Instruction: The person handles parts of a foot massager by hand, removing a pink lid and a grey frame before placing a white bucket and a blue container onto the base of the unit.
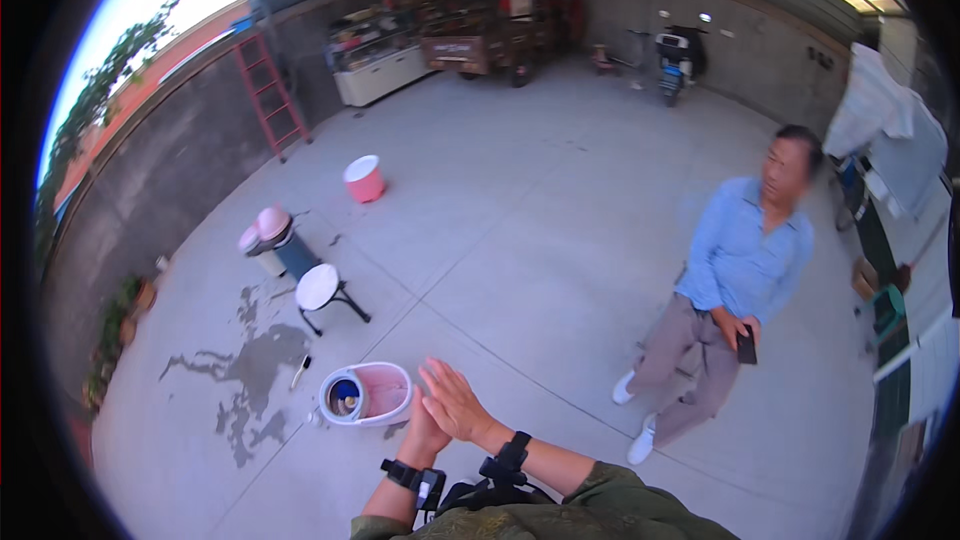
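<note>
My right hand (457,407) is raised in front of me with its fingers stretched out and nothing in it. Close against it, my left hand (428,432) is partly covered by the right one; its visible fingers look straight and it holds nothing that I can see. The two hands seem to touch. Just left of them on the floor stands an oval tub (388,392), pink inside with a white rim. A round compartment with a dark blue inside takes up its left end. Black straps with small devices circle both wrists.
A brush-like tool (301,372) lies by a wet patch (262,365). Beyond are a white-topped stool (318,287), lidded bins (290,245) and a pink bucket (364,180). On the right sits a person (750,250) holding a phone. A red ladder (268,95) leans on the wall.
</note>
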`<control>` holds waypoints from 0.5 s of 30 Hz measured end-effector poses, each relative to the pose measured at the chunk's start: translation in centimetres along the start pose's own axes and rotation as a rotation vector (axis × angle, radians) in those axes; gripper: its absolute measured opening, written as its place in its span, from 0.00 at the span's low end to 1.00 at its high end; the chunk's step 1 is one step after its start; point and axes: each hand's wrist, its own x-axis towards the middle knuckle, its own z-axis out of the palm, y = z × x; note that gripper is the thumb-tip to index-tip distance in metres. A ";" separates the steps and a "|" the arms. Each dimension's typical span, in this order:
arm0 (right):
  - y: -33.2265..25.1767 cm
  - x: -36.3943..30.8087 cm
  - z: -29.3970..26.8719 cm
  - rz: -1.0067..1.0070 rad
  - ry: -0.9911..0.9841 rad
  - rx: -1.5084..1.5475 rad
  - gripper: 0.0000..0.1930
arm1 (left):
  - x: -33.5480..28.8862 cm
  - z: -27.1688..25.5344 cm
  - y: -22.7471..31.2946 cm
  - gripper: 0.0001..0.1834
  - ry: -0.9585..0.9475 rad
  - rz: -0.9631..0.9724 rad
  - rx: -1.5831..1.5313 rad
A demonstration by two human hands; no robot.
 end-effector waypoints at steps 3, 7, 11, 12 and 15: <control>-0.4 -0.8 3.3 -0.160 -0.177 -0.163 0.22 | 1.2 -2.7 -0.4 0.32 -0.646 -0.133 -0.220; 1.5 1.7 6.0 -0.119 -0.082 0.044 0.21 | 2.9 -4.6 0.4 0.32 -0.258 -0.105 -0.092; 4.7 6.2 9.3 -0.101 -0.123 0.003 0.19 | 7.5 -8.4 2.8 0.31 -0.161 -0.107 -0.032; 5.6 7.3 10.3 -0.077 -0.156 -0.045 0.19 | 9.1 -9.3 3.5 0.31 -0.160 -0.110 -0.021; 9.1 11.2 13.4 -0.055 -0.214 -0.088 0.19 | 14.5 -11.3 6.5 0.31 -0.170 -0.099 0.035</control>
